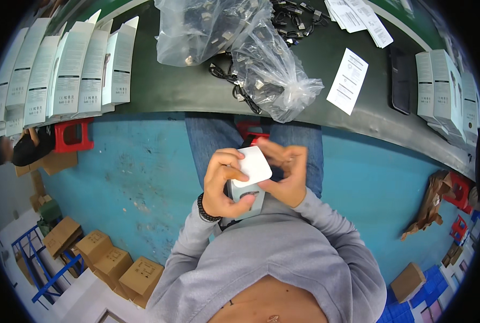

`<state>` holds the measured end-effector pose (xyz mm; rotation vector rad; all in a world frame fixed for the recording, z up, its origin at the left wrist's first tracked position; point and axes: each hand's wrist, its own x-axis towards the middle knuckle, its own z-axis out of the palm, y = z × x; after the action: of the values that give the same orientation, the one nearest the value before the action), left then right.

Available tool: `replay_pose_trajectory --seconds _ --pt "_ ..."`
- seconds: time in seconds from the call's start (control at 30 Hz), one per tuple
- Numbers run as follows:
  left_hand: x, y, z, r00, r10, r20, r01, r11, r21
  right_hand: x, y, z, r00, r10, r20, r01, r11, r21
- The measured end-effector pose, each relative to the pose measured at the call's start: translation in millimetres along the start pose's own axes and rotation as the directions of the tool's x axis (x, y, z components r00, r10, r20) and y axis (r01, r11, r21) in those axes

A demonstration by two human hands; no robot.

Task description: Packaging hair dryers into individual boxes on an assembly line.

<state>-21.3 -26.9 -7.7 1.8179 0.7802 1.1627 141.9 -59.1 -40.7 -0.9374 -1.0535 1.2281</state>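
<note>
the left hand is curled around the left side of a white rounded-square piece, its upper fingers bent over the piece's left edge and its thumb lower down, against a pale box beneath. the grip is closed on both. the right hand is at the right side of the white piece, thumb by its lower right corner; the other fingers are bent and blurred, and i cannot tell how far apart they are or whether they hold anything. the white piece lies between the two hands, above the person's lap and just off the front edge of the table.

the dark green table carries clear plastic bags of cables, with loose black cables beside them. to the right lie a printed sheet, more papers and a dark flat device. upright pale cartons stand in rows at the left, and more cartons at the right.

the floor is blue, with brown cardboard boxes at lower left, near a blue metal frame. a red stool and another person show at far left.
</note>
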Motion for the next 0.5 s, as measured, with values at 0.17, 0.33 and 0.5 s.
replay_pose_trajectory --seconds 0.17,0.33,0.5 --pt "-7.1 -6.1 -0.8 0.993 -0.094 -0.078 0.089 0.994 -0.065 21.3 -12.7 -19.2 0.953 -0.13 0.275 0.206 0.942 -0.267" --pt "6.5 2.1 1.6 0.961 -0.237 -0.14 0.195 0.946 -0.26 40.7 -26.1 -24.2 0.908 -0.119 0.402 0.262 0.909 -0.323" --pt "8.4 -1.7 -1.3 0.97 -0.244 -0.004 0.236 0.941 -0.242 46.6 -33.5 -29.3 0.928 0.027 0.371 0.084 0.956 -0.28"
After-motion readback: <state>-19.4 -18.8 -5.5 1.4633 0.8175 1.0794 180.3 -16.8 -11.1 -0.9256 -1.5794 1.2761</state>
